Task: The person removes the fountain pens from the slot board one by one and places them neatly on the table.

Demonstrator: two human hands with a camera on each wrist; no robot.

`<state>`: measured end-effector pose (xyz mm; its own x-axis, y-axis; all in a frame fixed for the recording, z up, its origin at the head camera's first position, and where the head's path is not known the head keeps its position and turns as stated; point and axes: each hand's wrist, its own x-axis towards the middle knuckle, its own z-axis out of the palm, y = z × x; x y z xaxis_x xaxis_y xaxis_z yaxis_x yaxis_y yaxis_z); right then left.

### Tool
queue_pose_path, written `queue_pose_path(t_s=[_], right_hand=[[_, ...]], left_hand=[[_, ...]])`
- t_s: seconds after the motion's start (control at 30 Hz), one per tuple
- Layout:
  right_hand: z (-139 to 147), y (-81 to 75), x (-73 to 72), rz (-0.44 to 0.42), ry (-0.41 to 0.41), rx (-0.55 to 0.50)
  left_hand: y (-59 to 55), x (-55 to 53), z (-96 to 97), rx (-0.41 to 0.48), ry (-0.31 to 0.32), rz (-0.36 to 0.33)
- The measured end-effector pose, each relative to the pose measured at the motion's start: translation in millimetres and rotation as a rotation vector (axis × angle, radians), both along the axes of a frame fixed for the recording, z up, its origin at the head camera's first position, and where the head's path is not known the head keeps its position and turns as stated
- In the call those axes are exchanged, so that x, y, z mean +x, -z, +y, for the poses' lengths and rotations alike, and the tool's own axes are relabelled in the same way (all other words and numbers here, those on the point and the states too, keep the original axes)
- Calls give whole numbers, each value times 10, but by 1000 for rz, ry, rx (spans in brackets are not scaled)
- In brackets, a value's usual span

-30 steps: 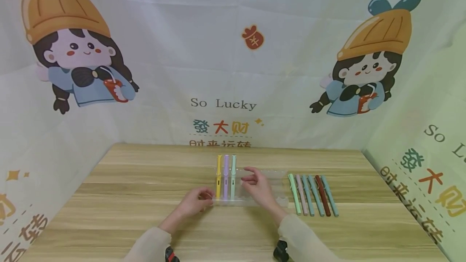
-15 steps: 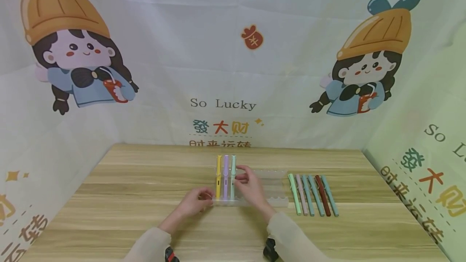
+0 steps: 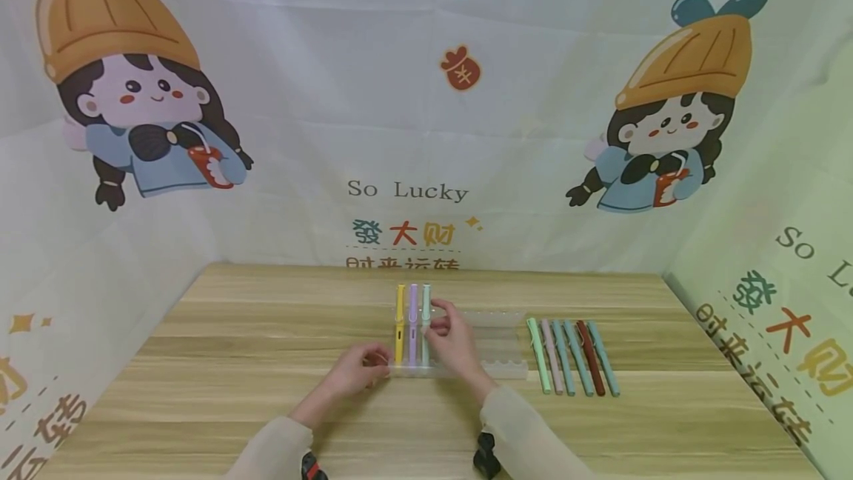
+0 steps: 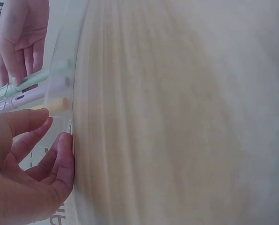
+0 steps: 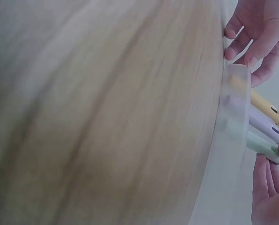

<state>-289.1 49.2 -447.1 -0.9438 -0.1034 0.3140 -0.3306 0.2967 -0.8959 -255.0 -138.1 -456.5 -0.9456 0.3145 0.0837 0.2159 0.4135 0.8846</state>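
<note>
A clear plastic pen rack [image 3: 509,370] with scalloped edges lies on the wooden table. At its left end a yellow pen [image 3: 400,333], a lavender pen [image 3: 414,306] and a mint pen [image 3: 426,304] lie side by side, caps pointing away. My left hand [image 3: 356,370] holds the rack's left end, its thumb at the corner beside the yellow pen [image 4: 60,104]. My right hand [image 3: 458,347] pinches the mint pen [image 5: 261,144] between thumb and fingers; part of that grip is cut off in the right wrist view.
Right of the rack lies a row of loose pens: light green [image 3: 540,356], pink [image 3: 552,358], several blue-grey ones [image 3: 578,359] and a dark red one [image 3: 591,359]. A printed cloth backdrop [image 3: 520,169] stands behind the wooden table [image 3: 266,332].
My right hand has moved left from over the rack's bare middle to the mint pen and taken hold of it. The left hand has stayed at the rack's end.
</note>
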Motion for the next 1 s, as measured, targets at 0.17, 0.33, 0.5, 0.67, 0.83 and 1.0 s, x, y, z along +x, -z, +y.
queue_pose_path(t_s=[0.17, 0.33, 0.5, 0.67, 0.83, 1.0], right_hand=[[-1, -17, 14, 22, 8, -29], [17, -88, 34, 33, 22, -85], [76, -159, 56, 29, 20, -155], [176, -182, 100, 11, 13, -183], [309, -158, 113, -13, 27, -175], [449, -197, 134, -54, 41, -167]], left_hand=[[2, -5, 3, 5, 0, 2], [-1, -6, 6, 14, 1, 0], [9, -4, -5, 13, 11, 5], [18, -2, -9, 9, 7, 7], [21, 2, -5, 7, 2, 1], [18, 0, 3, 20, -1, 6]])
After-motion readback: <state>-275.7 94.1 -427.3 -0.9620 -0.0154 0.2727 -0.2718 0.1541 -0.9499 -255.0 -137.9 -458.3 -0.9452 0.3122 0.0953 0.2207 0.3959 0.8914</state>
